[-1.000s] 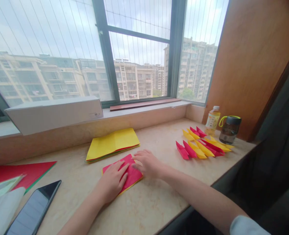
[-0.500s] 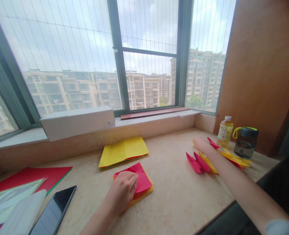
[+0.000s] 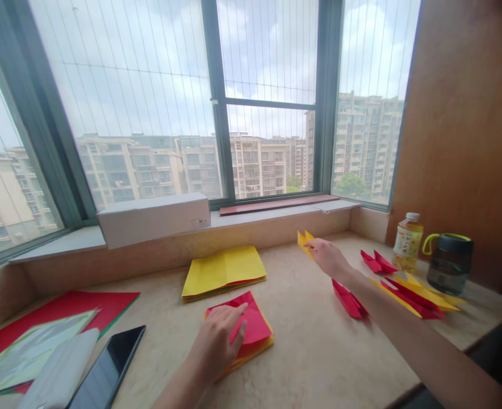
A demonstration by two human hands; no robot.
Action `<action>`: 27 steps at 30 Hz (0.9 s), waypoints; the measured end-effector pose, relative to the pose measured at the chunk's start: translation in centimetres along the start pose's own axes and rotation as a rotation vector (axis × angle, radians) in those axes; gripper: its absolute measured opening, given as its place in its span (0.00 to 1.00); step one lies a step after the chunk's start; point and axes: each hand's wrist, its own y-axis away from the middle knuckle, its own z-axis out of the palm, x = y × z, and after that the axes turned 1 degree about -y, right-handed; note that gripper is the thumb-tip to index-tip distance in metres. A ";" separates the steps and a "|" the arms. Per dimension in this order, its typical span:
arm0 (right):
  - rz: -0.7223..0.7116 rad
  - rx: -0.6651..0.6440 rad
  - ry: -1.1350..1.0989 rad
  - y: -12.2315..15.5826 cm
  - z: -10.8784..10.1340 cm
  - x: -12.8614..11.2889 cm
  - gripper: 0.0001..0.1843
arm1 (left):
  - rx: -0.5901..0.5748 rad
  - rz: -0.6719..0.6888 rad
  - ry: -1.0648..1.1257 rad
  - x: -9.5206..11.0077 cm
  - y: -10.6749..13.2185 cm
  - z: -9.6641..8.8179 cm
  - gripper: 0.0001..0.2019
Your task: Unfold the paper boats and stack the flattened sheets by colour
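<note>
My right hand (image 3: 328, 258) reaches far forward and pinches a yellow folded paper boat (image 3: 304, 243) by its near end, above the counter. Below that forearm lies a red folded paper boat (image 3: 348, 300), partly hidden by the arm. My left hand (image 3: 222, 338) lies open on a red folded paper square (image 3: 255, 325), its thumb apart from the fingers. Yellow folded paper (image 3: 255, 351) shows beneath the red square. Beyond the left hand sits a stack of creased sheets (image 3: 225, 270) with yellow on top.
At right are another red paper boat (image 3: 377, 261), more red and yellow boats (image 3: 425, 298), a drink bottle (image 3: 408, 243) and a dark cup (image 3: 451, 264). At left lie a phone (image 3: 106, 369), red sheets (image 3: 110, 301) and plastic packaging (image 3: 61, 369). A white box (image 3: 155, 218) stands on the sill.
My right hand has moved left from the boats near the bottle, and a yellow boat now shows in its fingers. My left hand stays on the red square, its thumb now spread. The view has shifted.
</note>
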 end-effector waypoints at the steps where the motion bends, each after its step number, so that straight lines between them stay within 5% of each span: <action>1: -0.087 -0.058 -0.116 0.1 1.0 -1.6 0.10 | 0.023 -0.050 0.057 -0.1 0.1 0.1 0.19; 6: -0.574 -0.054 -0.496 4.6 6.0 -9.1 0.12 | 0.134 -0.310 0.596 0.5 0.3 0.1 0.30; 10: -0.846 0.004 -0.528 9.0 7.8 -10.6 0.14 | 0.121 -0.394 0.931 1.9 0.2 -0.7 0.30; 16: -0.574 -0.192 -0.747 11.1 7.9 -10.2 0.17 | 0.103 -0.372 1.097 2.7 0.3 -0.9 0.28; 21: -0.356 -0.151 -0.887 11.2 9.2 -10.6 0.15 | 0.056 -0.299 1.178 3.0 0.2 -0.2 0.23; 27: -0.058 -0.333 -1.151 11.4 9.2 -11.2 0.24 | 0.080 -0.300 1.151 2.6 -0.2 0.8 0.20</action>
